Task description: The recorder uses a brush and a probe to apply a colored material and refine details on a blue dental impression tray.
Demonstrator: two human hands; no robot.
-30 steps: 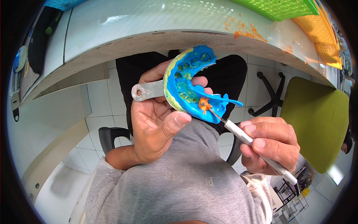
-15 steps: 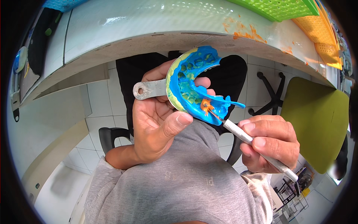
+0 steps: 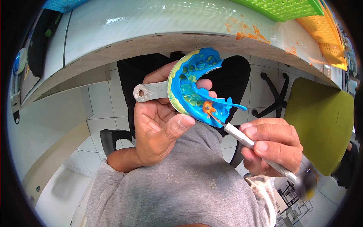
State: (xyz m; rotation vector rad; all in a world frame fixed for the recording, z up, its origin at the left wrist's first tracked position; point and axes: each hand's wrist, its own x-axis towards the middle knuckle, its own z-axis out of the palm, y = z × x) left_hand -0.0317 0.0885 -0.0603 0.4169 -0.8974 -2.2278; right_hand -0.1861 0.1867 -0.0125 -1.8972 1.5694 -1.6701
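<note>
My left hand [image 3: 160, 126] is closed around a metal dental impression tray, its flat handle [image 3: 153, 92] with a round hole pointing left. Blue impression material [image 3: 177, 85] with yellow-green patches lines the tray and shows several tooth hollows. In its near right part sits a lump of orange material [image 3: 207, 108]. My right hand [image 3: 274, 145] grips a slim carving instrument with a knurled silver handle [image 3: 238, 136], held like a pen. The instrument's thin tip is at the orange smear on the blue material; its exact shape is hidden by orange.
Beyond my hands runs a white worktop [image 3: 151, 22] with orange smears [image 3: 249, 34] near its edge. Green [image 3: 283, 7] and orange [image 3: 321, 34] perforated baskets stand on it. At right are an olive-green chair [image 3: 319, 121] and a blurred person in dark clothing [image 3: 346, 166].
The tray and both hands have shifted very slightly left. The instrument's tip has drawn a little toward the near edge. A blurred person has moved in the right background.
</note>
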